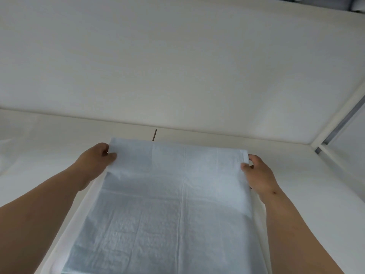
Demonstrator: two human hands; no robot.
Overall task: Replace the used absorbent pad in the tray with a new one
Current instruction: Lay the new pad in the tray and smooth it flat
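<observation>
While we are pinching the far corners of the absorbent pad (177, 204) with left hand (94, 159) and right hand (256, 173), pad lying over the white tray (79, 204), we are probably best keeping it taut and lowering both corners evenly.

Bare table (197, 80) open ahead and to left — white frame post (335, 119) blocks far right; pad (177, 194) spans between hands.

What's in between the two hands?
The pale blue pad, stretched flat from the left hand to the right hand; each pinches a far corner. The head view shows it.
</observation>
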